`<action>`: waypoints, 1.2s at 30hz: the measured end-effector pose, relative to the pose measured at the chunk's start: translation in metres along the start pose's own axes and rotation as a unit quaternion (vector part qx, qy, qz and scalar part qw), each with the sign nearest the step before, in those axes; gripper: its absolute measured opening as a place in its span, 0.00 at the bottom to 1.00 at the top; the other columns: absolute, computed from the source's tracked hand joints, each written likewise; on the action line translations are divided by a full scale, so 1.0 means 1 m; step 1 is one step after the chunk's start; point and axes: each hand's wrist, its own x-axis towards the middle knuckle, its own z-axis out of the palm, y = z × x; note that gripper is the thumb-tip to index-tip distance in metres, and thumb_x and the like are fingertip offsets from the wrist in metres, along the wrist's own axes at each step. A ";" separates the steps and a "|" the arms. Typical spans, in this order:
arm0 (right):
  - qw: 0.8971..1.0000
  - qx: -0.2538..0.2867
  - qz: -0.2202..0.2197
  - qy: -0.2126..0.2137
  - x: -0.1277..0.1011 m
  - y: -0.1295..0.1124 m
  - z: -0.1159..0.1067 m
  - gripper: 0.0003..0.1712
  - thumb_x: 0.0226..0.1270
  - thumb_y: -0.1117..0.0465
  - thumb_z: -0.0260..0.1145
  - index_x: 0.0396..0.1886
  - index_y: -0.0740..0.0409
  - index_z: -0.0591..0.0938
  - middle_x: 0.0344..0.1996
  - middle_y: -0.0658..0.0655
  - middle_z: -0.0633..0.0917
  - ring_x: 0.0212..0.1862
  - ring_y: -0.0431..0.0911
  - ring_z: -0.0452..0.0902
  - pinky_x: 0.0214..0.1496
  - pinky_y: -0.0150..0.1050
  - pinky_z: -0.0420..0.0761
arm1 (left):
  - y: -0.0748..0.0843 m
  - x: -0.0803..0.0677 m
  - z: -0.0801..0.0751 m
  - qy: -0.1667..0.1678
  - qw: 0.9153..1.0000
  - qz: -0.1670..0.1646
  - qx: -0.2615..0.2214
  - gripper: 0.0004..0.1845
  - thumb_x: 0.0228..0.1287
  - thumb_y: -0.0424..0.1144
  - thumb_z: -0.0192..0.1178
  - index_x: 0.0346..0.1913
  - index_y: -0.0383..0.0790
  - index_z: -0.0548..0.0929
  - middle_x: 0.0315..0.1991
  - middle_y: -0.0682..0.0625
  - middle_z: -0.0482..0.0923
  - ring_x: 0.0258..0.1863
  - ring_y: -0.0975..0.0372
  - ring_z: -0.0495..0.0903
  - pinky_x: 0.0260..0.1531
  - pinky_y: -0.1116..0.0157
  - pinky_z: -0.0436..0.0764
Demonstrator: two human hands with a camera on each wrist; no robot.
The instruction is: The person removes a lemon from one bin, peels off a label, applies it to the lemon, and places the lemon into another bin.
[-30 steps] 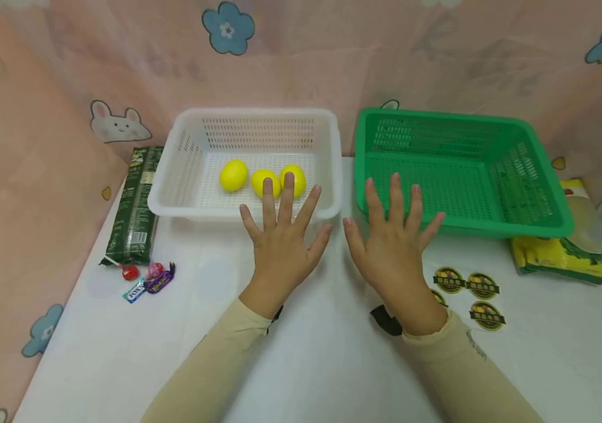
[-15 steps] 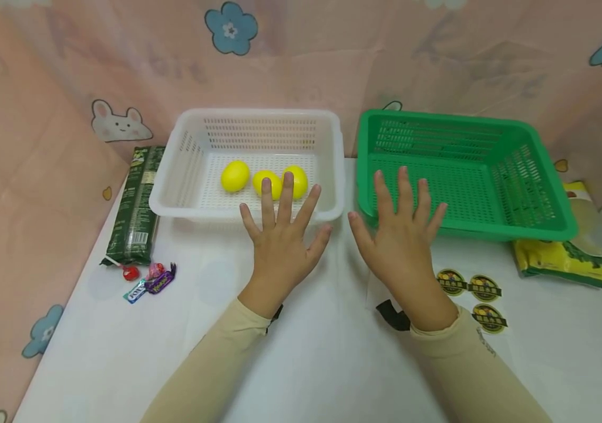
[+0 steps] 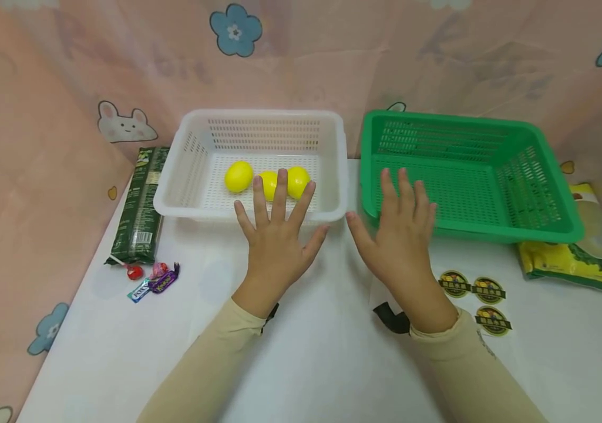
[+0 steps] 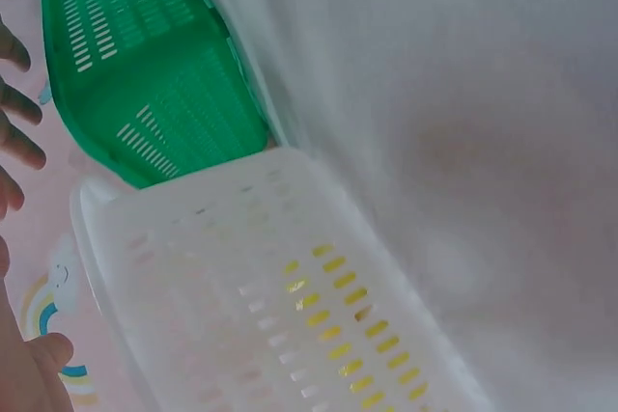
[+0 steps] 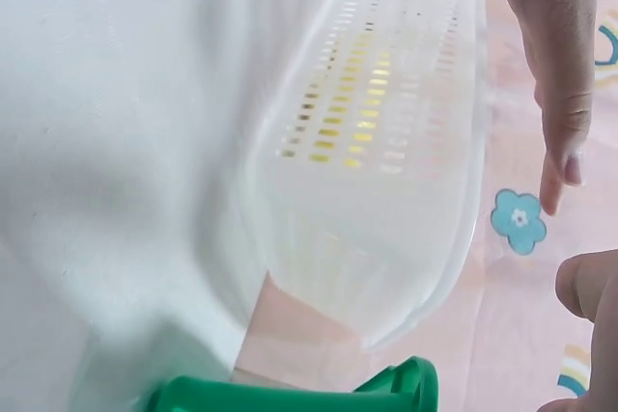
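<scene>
My left hand (image 3: 276, 249) is spread above the table, palm down, its fingertips overlapping the front rim of the white basket (image 3: 250, 215). In that basket lie three yellow balls (image 3: 239, 177), lemon-like in look; the middle one is partly hidden by my fingers. My right hand (image 3: 403, 252) has its fingers extended too, overlapping the front left corner of the green basket (image 3: 454, 229). Neither hand holds anything. From the left wrist view, the slotted side of the white basket (image 4: 183, 267) shows yellow through its holes.
Left of the white basket lies a dark green packet (image 3: 139, 205), with a red lollipop (image 3: 134, 272) and a purple-wrapped candy (image 3: 164, 278) in front. Several round stickers (image 3: 488, 290) lie by my right wrist. A yellow packet (image 3: 570, 264) sits partly behind the green basket.
My right hand has moved slightly forward, and its fingers have drawn closer together. The left hand stays spread, nearly in place. The whole scene has shifted a little to the right in view.
</scene>
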 end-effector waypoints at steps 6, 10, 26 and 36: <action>0.999 0.046 -0.007 -0.003 0.003 -0.012 0.005 0.52 0.77 0.44 0.66 0.87 0.58 0.50 0.85 0.66 0.46 0.83 0.68 0.36 0.79 0.71 0.42 | -0.012 0.004 -0.012 0.002 1.000 0.004 -0.025 0.39 0.77 0.64 0.55 0.84 0.57 0.61 0.87 0.45 0.38 0.83 0.37 0.34 0.71 0.25 0.39; 0.997 0.071 -0.008 -0.012 0.004 -0.021 0.011 0.52 0.76 0.45 0.67 0.88 0.55 0.50 0.86 0.63 0.45 0.83 0.67 0.35 0.76 0.74 0.51 | -0.025 0.010 -0.023 -0.010 1.000 -0.004 -0.029 0.39 0.77 0.64 0.53 0.84 0.57 0.61 0.87 0.45 0.37 0.83 0.37 0.34 0.72 0.27 0.38; 0.989 0.116 0.012 -0.090 0.001 -0.046 0.042 0.44 0.76 0.44 0.67 0.83 0.55 0.64 0.84 0.67 0.48 0.82 0.68 0.44 0.73 0.74 0.61 | -0.073 0.056 -0.070 -0.171 0.973 -0.110 -0.111 0.39 0.81 0.69 0.37 0.86 0.58 0.55 0.87 0.46 0.34 0.83 0.38 0.35 0.72 0.30 0.45; 0.994 0.098 0.018 -0.036 0.002 -0.052 0.046 0.21 0.77 0.47 0.69 0.57 0.57 0.87 0.81 0.69 0.59 0.77 0.69 0.58 0.71 0.68 0.69 | -0.103 0.103 -0.085 -0.304 0.933 -0.133 -0.139 0.45 0.79 0.73 0.25 0.86 0.50 0.55 0.86 0.42 0.44 0.83 0.38 0.42 0.77 0.34 0.45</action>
